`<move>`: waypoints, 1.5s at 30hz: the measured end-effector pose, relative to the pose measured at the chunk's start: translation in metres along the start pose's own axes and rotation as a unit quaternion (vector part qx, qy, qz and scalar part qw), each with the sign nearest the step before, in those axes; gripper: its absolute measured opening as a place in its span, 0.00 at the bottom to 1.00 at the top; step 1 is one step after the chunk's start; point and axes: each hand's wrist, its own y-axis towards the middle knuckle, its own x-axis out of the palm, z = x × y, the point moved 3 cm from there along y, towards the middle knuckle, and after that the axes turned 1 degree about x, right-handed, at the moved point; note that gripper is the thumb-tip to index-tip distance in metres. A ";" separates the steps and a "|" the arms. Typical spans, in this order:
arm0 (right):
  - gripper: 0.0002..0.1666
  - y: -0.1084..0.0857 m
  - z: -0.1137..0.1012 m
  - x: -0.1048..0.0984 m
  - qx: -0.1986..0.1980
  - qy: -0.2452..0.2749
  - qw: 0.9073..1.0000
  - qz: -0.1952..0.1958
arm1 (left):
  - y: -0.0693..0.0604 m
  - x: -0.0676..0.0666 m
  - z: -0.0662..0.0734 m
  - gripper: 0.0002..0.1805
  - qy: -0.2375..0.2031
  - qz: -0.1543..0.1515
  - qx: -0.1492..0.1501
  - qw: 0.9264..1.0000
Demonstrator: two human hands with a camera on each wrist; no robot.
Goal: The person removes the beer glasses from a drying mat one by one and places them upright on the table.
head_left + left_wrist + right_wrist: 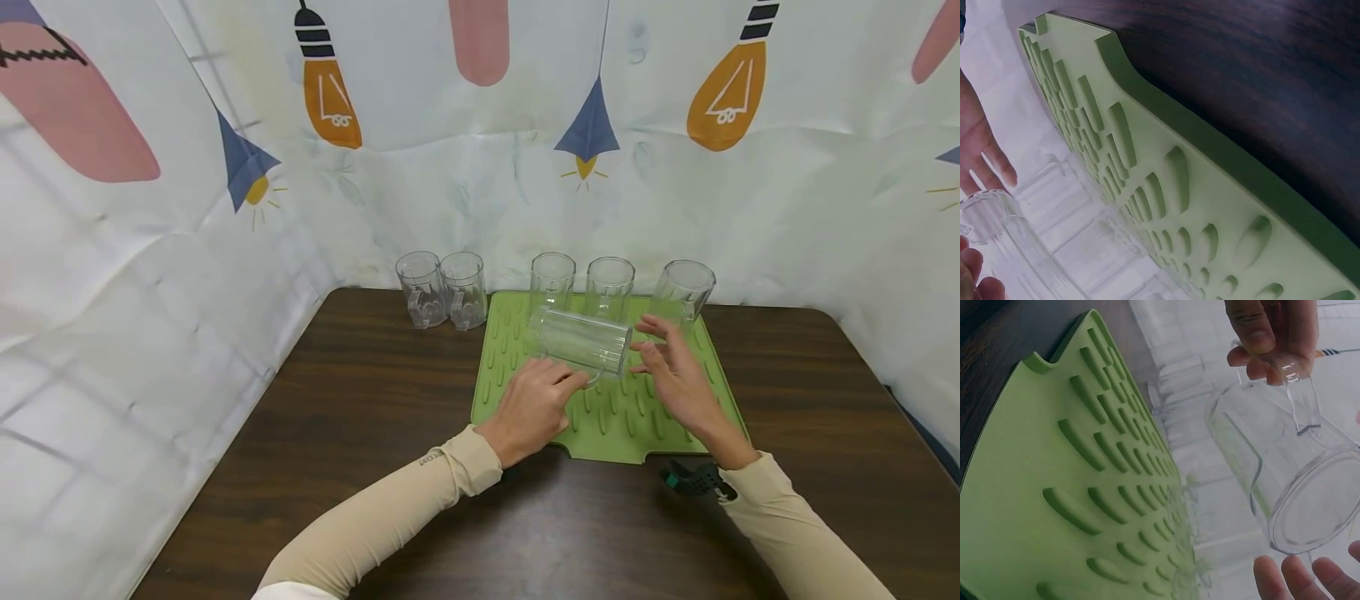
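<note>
A clear glass mug [583, 337] lies on its side in the air above the green mat [607, 442]. My left hand [534, 406] grips its handle from the near side; in the right wrist view the left fingers [1272, 337] pinch that handle [1302, 403]. My right hand [681, 383] is just right of the mug's end, fingers spread and apart from the glass. In the right wrist view its fingertips [1294, 572] are close below the round end of the mug [1319, 503]. The left wrist view shows part of the mug [1029, 256].
Three upright mugs [552, 279] [611, 283] [684, 287] stand along the mat's back edge. Two more mugs [425, 292] [466, 292] stand on the dark table [360, 375] left of the mat. A black object [693, 478] is beside my right wrist. A patterned cloth [480, 192] hangs behind.
</note>
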 end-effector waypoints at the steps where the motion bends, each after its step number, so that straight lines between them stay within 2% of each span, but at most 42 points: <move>1: 0.30 0.000 0.000 0.001 0.000 0.000 1.000 0.000 | 0.000 0.000 0.000 0.28 0.003 0.001 0.000 1.000; 11: 0.33 0.002 0.002 0.009 0.032 0.000 0.999 -0.012 | 0.000 0.002 0.001 0.24 0.018 -0.001 0.003 1.000; 17: 0.40 0.002 0.001 0.012 0.069 0.006 0.997 -0.022 | 0.002 0.003 0.002 0.17 0.029 0.001 0.011 0.999; 22: 0.45 0.003 0.002 0.014 0.078 0.008 0.997 -0.022 | 0.002 0.003 0.003 0.19 0.039 0.000 0.016 0.999; 31: 0.42 0.004 0.005 0.016 0.069 0.005 0.998 -0.016 | -0.002 0.003 0.002 0.22 0.036 -0.007 0.018 0.999; 36: 0.41 0.004 0.004 0.017 0.067 0.047 0.997 -0.015 | -0.005 0.001 -0.001 0.28 0.025 -0.013 0.016 0.999; 40: 0.40 0.005 0.002 0.017 0.063 0.058 0.996 -0.011 | -0.006 -0.002 -0.002 0.30 0.012 0.001 0.019 1.000; 45: 0.38 0.006 -0.002 0.014 0.054 0.065 0.996 0.004 | -0.003 -0.006 -0.005 0.27 -0.020 0.037 0.021 0.999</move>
